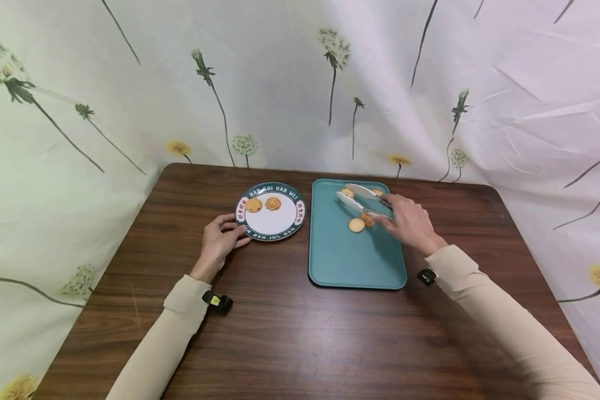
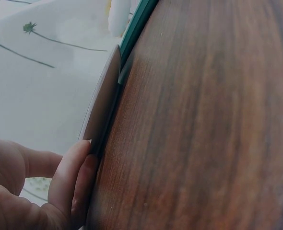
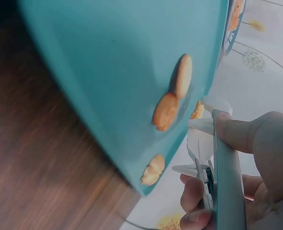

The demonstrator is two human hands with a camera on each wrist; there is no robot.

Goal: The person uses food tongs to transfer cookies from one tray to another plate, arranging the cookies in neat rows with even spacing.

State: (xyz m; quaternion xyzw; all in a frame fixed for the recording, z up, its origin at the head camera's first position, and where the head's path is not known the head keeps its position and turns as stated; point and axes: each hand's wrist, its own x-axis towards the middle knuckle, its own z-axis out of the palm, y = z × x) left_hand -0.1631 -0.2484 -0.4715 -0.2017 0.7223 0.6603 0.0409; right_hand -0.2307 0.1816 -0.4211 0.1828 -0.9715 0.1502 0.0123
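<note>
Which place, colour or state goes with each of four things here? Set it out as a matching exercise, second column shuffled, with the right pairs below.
Things:
1. Tongs
2. Tray
3. Plate
4. Table

Matches:
A. held at its rim by the left grip
B. brown, wood-grained
C. held in the right grip
D. teal, rectangular

Pairs: 1-C, 2-D, 3-A, 4-B
</note>
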